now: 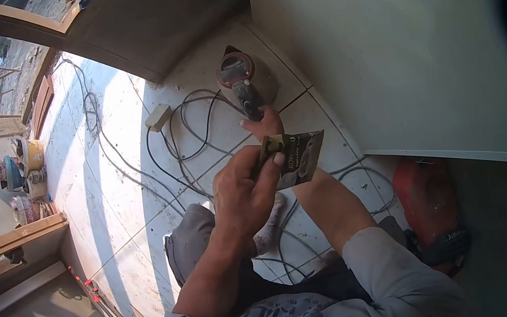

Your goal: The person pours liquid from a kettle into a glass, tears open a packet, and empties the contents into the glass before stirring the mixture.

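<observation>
My left hand (pixel 242 190) is closed on a flat, dark printed packet (pixel 301 156), with the thumb pressed against its near edge. The packet is held up in front of my body, tilted, and its lettering is too small to read surely. Beyond it, my right hand (pixel 266 123) is at the handle end of a corded power sander (pixel 239 74) that stands on the tiled floor. Its fingers appear curled round the black handle, though the packet covers part of the wrist. The sander has a round head with a red ring.
Grey cables loop over the pale floor tiles (pixel 141 243) around a small cream box (pixel 159 116). A red object (pixel 425 197) stands at lower right beside a large pale panel (pixel 394 43). Paint cans (pixel 31 157) line the left side, and red clamps (pixel 92 290) lie at lower left.
</observation>
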Tool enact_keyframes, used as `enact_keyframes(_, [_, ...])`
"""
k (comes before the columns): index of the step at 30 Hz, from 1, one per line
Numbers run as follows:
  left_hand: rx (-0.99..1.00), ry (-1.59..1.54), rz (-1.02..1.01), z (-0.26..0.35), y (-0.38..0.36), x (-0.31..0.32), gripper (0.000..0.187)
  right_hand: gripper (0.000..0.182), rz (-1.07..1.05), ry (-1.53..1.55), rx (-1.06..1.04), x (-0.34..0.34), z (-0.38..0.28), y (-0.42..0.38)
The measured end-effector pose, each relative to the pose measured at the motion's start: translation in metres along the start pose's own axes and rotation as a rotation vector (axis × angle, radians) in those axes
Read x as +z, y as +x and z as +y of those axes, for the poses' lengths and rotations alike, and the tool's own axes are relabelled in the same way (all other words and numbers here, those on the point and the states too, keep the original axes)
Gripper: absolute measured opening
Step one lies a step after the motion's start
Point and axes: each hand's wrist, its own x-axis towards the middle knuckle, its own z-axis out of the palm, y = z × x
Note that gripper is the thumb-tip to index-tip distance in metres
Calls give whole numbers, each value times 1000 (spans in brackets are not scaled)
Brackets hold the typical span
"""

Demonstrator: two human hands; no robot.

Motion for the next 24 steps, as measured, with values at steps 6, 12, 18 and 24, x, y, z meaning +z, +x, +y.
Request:
enact_keyframes(6, [-64, 17, 80, -4, -20, -20, 19, 37, -60, 174, -73, 15, -4, 19])
enact_keyframes(12, [-59, -16, 80, -2, -30, -18, 19, 40, -110, 237, -86, 7, 4, 38])
enact_keyframes(18, [107, 31, -117, 22, -27, -2, 20, 16, -245, 494, -28, -56, -21, -6])
enact_keyframes(24, [241, 0, -526, 39, -26, 23, 18, 22, -242, 334, -24, -136, -20, -88])
